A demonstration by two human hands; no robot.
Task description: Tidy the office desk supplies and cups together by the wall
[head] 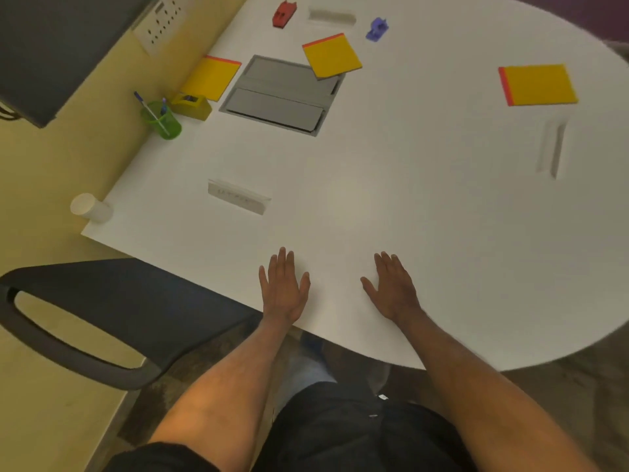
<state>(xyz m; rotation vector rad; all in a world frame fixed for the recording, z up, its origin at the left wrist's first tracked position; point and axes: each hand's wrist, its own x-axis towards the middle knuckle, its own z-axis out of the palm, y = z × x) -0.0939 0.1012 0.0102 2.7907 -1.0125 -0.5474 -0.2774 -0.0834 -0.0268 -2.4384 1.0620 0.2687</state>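
One view only, from the person's head, looking forward and steeply down over the near edge of the white table (391,185). It is wide-angle, so the table's far rim bends. Both forearms enter from 6 o'clock, with the left hand (284,287) and right hand (393,289) close below the lens. The wall (68,155) runs along 9 to 11 o'clock, a chair (102,318) sits at 8 o'clock, and the far supplies lie small toward 12 o'clock.

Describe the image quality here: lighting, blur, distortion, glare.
Head view: dim, warm, yellowish light; soft all over, so the socket strip markings are unreadable; wide-angle bending curves the table edge; a faint bright patch on the tabletop beyond the left hand and right hand; no hard shadows.
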